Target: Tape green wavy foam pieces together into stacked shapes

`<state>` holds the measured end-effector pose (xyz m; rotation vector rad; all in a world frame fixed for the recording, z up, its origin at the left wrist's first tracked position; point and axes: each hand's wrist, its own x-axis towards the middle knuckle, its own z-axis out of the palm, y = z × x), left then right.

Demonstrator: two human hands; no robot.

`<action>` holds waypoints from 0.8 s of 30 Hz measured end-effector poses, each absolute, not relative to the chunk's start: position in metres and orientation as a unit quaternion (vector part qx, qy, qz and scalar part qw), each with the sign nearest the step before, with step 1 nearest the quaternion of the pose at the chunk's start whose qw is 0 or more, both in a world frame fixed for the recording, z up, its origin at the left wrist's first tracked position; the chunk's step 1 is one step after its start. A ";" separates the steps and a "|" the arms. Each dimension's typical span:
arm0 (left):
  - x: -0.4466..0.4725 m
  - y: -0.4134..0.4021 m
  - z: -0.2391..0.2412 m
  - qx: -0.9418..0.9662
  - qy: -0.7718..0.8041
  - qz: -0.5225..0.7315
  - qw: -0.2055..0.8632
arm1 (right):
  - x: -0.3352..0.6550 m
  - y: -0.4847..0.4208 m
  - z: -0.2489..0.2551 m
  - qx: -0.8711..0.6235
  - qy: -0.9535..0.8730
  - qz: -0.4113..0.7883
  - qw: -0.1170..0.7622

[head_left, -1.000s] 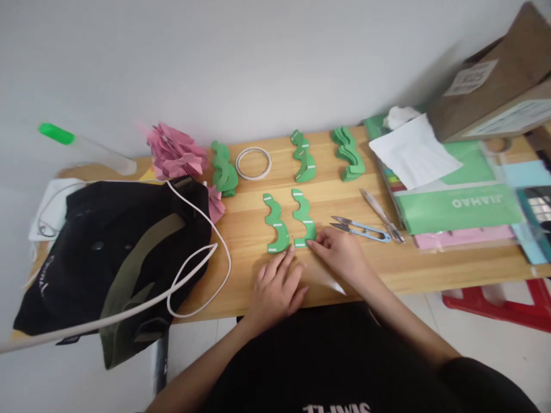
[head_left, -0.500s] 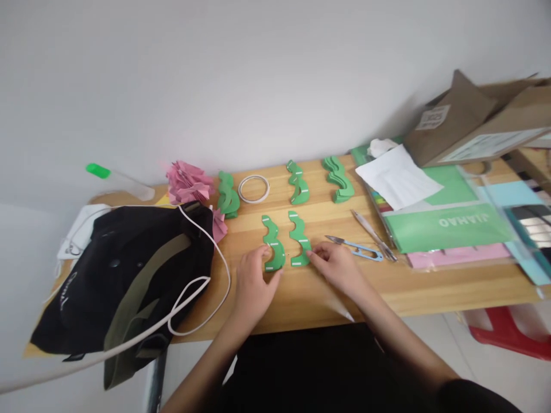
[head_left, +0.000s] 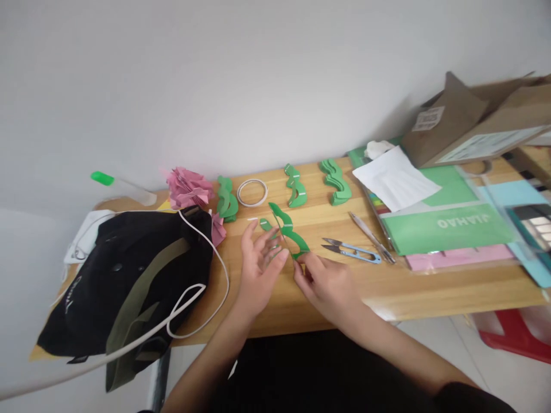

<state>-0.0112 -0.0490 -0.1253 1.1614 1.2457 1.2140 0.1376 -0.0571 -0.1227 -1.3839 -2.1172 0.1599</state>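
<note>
My right hand (head_left: 329, 284) pinches the lower end of a green wavy paper cutout (head_left: 294, 235), which is lifted off the table and tilted up on edge. Just left of it is my left hand (head_left: 262, 267), its fingers spread apart, with the thumb close to the cutout's edge. At its index fingertip shows a small white strip (head_left: 252, 218); whether it sticks to the finger is unclear. Behind the left fingers lies another green cutout (head_left: 266, 224), mostly hidden. Thread snips (head_left: 353, 251) and a pen (head_left: 372, 236) lie to the right of my right hand.
Along the back stand stacked green cutouts (head_left: 338, 182), a smaller green group (head_left: 296, 186), a tape roll (head_left: 252, 193), more green pieces (head_left: 227, 199) and pink paper (head_left: 189, 188). A black bag (head_left: 159, 287) with a white cable fills the left; a cardboard box (head_left: 477, 123) stands right.
The right-hand green cutout has been picked up from the table by my right hand and turned on edge. My left hand has risen off the other cutout and spread its fingers.
</note>
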 end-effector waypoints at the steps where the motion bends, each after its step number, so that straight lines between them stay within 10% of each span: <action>1: -0.008 -0.046 -0.122 0.446 0.513 0.512 0.526 | 0.137 -0.057 -0.121 -0.510 -0.801 0.042 0.311; 15: -0.002 -0.014 -0.106 0.188 0.521 0.549 0.626 | 0.148 -0.038 -0.114 -0.502 -0.721 0.163 0.449; 24: -0.001 0.000 -0.096 0.137 0.471 0.560 0.668 | 0.145 -0.022 -0.115 -0.555 -0.699 0.281 0.353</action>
